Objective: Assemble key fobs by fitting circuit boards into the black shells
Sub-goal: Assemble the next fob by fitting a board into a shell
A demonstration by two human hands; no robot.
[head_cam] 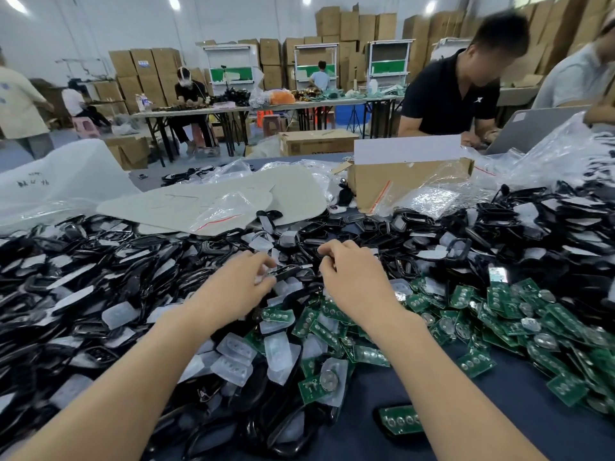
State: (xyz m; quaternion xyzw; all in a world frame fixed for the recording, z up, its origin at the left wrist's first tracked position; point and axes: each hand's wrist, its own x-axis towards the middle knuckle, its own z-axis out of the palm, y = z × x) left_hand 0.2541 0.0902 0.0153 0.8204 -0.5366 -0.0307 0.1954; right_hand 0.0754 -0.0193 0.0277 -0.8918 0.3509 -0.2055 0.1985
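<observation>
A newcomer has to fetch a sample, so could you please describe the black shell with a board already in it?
Find the bare dark blue patch of table at the near edge, below the heap of green circuit boards. The fitted shell lies there alone, right of the black shell heap. Unlike the loose boards, its green board sits framed in black.

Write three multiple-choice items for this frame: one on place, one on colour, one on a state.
1. The heap of green circuit boards lies: A) on the person's left; B) on the person's right; C) inside a box.
2. The bare table cloth is: A) red; B) yellow; C) dark blue.
3. The left hand: A) pinches a black plastic shell; B) lies flat; C) is out of view.
B, they spread across the right side; C, blue shows at lower right; A, its fingers curl round the shell.
</observation>
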